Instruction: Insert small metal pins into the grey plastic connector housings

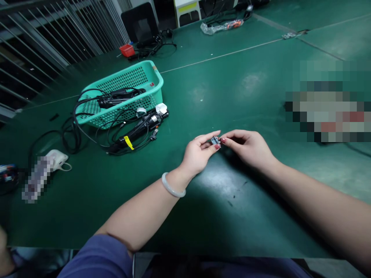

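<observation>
My left hand (198, 152) and my right hand (247, 146) meet over the green table (232, 88), both pinching one small grey metal part (215, 141) between their fingertips. The part is held just above the table surface, near its middle. A pale bangle (173, 187) circles my left wrist. Both forearms rest low over the table's front half.
A teal plastic basket (136, 83) with black cables stands at the left. Beside it lies a black tool with a yellow label (136, 133) and tangled cords. A white object (58, 159) lies far left. A red tray (126, 50) and a clear bag (220, 26) sit at the back.
</observation>
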The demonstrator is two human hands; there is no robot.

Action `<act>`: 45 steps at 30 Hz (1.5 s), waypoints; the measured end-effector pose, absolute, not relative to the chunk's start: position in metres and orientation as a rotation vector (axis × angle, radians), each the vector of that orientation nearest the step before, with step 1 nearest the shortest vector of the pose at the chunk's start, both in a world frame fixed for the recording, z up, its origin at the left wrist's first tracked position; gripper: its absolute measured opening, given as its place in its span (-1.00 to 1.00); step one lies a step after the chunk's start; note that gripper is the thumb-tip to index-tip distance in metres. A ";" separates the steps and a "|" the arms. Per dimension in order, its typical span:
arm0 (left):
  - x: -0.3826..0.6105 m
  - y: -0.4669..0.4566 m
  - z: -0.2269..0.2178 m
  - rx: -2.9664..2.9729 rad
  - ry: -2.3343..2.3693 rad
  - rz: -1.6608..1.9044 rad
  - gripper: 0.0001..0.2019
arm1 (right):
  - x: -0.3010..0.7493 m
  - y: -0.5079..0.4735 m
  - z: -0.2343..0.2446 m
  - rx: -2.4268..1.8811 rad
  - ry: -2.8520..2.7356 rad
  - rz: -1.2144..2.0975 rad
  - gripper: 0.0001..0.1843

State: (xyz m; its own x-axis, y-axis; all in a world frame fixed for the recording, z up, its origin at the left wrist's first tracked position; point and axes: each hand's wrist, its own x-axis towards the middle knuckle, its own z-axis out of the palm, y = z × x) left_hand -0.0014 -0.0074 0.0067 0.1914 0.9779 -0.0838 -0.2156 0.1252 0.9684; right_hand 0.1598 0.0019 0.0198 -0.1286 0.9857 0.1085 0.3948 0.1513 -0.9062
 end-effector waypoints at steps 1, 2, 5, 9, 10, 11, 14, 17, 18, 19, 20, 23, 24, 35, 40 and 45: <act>-0.001 -0.007 0.006 1.052 0.954 1.100 -0.65 | 0.160 0.002 0.020 -1.340 -1.628 0.998 -0.71; -0.001 -0.007 0.006 1.059 0.948 1.103 -0.66 | 0.159 0.003 0.020 -1.332 -1.605 1.034 -0.70; -0.002 -0.006 0.004 1.108 0.942 1.131 -0.68 | 0.158 0.002 0.019 -1.317 -1.559 1.095 -0.68; -0.004 -0.004 0.000 1.239 0.978 1.150 -0.68 | 0.158 0.001 0.017 -1.323 -1.570 1.050 -0.70; -0.004 -0.004 0.000 1.267 0.988 1.151 -0.67 | 0.158 0.001 0.017 -1.327 -1.587 1.023 -0.70; -0.005 -0.004 0.000 1.290 0.993 1.153 -0.66 | 0.158 0.000 0.017 -1.329 -1.607 0.991 -0.71; -0.006 -0.003 0.000 1.321 0.993 1.150 -0.65 | 0.157 -0.002 0.020 -1.328 -1.664 0.886 -0.75; -0.005 -0.003 0.003 1.290 0.987 1.152 -0.62 | 0.157 -0.003 0.023 -1.319 -1.686 0.844 -0.78; -0.005 -0.004 0.004 1.255 0.979 1.148 -0.60 | 0.157 -0.003 0.024 -1.316 -1.677 0.861 -0.78; -0.004 -0.004 0.006 1.213 0.967 1.143 -0.58 | 0.157 -0.004 0.025 -1.312 -1.656 0.900 -0.77; -0.004 -0.005 0.007 1.172 0.954 1.138 -0.57 | 0.156 -0.004 0.026 -1.306 -1.619 0.961 -0.76; -0.002 -0.006 0.012 1.102 0.935 1.146 -0.63 | 0.153 -0.005 0.027 -1.270 -1.461 1.178 -0.67; -0.002 -0.007 0.012 1.096 0.931 1.160 -0.67 | 0.152 -0.006 0.027 -1.257 -1.417 1.225 -0.64; -0.002 -0.006 0.010 0.936 0.823 1.199 -0.58 | 0.145 -0.015 0.029 -1.193 -1.329 1.213 -0.64; -0.002 -0.004 0.011 0.925 0.834 1.183 -0.55 | 0.142 -0.016 0.024 -1.267 -1.312 1.150 -0.59; -0.003 -0.004 0.011 0.939 0.874 1.181 -0.56 | 0.138 -0.016 0.021 -1.287 -1.228 1.253 -0.56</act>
